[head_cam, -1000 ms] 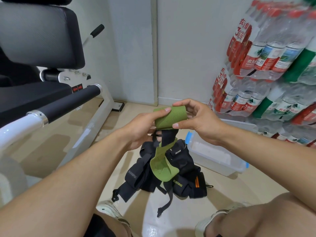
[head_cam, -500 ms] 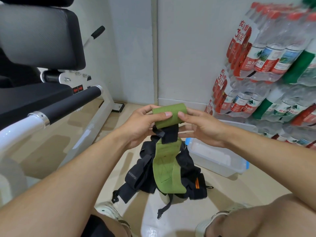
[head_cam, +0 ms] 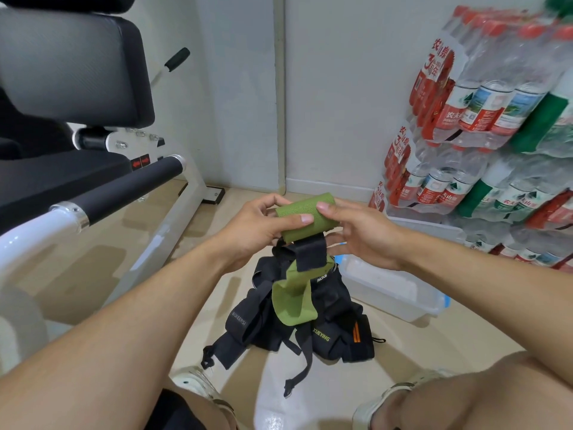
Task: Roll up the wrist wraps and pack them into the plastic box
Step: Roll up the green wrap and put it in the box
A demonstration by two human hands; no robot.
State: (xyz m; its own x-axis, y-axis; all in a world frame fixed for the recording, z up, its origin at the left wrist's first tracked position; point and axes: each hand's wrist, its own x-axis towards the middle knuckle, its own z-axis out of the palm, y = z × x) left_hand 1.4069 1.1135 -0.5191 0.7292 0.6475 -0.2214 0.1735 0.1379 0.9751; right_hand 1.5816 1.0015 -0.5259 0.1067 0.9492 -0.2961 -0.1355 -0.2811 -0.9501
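The left hand (head_cam: pixel 257 225) grips the left end of a green wrist wrap (head_cam: pixel 305 217), thumb laid over the front of the roll and fingers curled behind it. The right hand (head_cam: pixel 362 231) holds the right end, thumb on top and fingers underneath. The wrap is partly rolled into a thick cylinder held level in the air between both hands; a black tab and the loose green tail (head_cam: pixel 294 297) hang down from it. Below, on the floor, lies a pile of black wrist wraps (head_cam: pixel 328 327) with straps trailing toward the near side. Just right of the pile and touching the floor stands the clear plastic box (head_cam: pixel 400 293) with blue latches. Packs of bottled water (head_cam: pixel 483 119) are stacked far right; a padded gym machine (head_cam: pixel 77 88) fills the left.
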